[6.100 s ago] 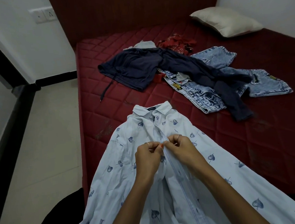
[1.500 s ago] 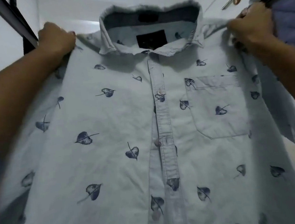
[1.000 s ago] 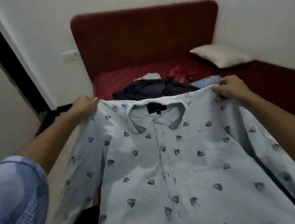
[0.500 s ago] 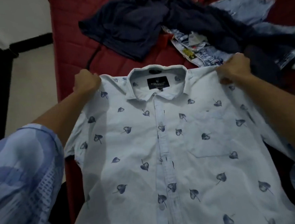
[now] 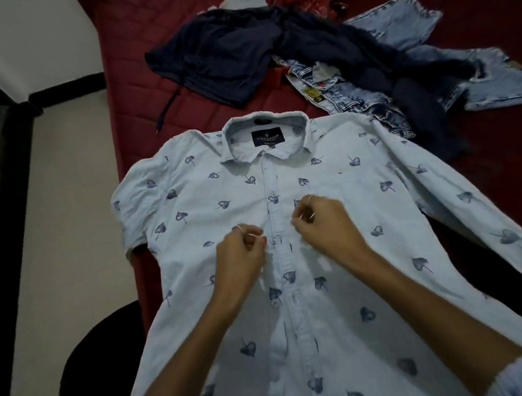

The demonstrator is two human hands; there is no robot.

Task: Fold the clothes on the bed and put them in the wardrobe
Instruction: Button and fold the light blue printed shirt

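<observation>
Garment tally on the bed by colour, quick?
Light blue shirt: 1
Navy garment: 1
Denim jeans: 1
Red cloth: 1
Pale scrap at the top edge, partly hidden: 1
Total: 5

Bare red mattress [image 5: 139, 91] lies open at far left; a dark garment [image 5: 226, 56] and jeans [image 5: 370, 95] crowd the far right beyond the spread shirt [image 5: 341, 316].
</observation>
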